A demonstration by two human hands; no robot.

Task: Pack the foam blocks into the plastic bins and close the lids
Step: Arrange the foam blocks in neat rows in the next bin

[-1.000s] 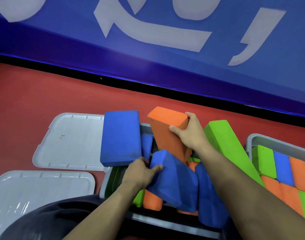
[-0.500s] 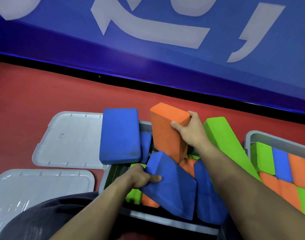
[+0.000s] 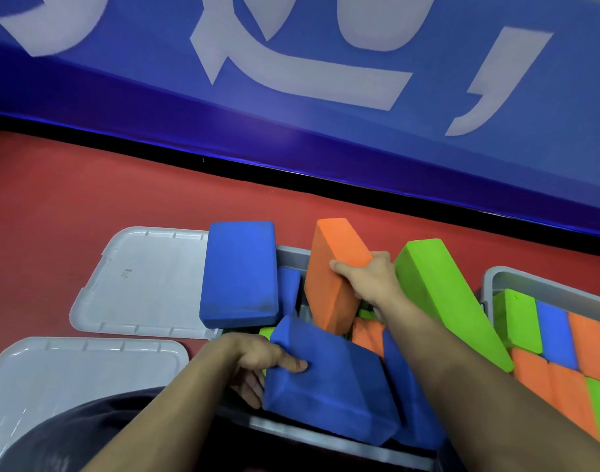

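Foam blocks jumbled in near bin (image 3: 293, 255), several standing proud of rim; neighbouring bin (image 3: 496, 277) packed flat. Long green block (image 3: 452, 301) leans across. Orange block (image 3: 332, 277): right hand (image 3: 366, 277) fingers curled round its edge. Blue block (image 3: 325, 383): left hand (image 3: 257, 359) pinches corner. Judgement: lay each flat, rows tight, or lid (image 3: 138, 284) won't seat. Foam matte, soft-edged, squashable; lids smooth, ribbed, on red floor (image 3: 87, 185).

Both bare arms reach forward. The left hand (image 3: 257, 361) is low and near the body, thumb on top and fingers curled under what it grips. The right hand (image 3: 366, 281) is farther out, fingers wrapped over its hold, thumb pointing left.
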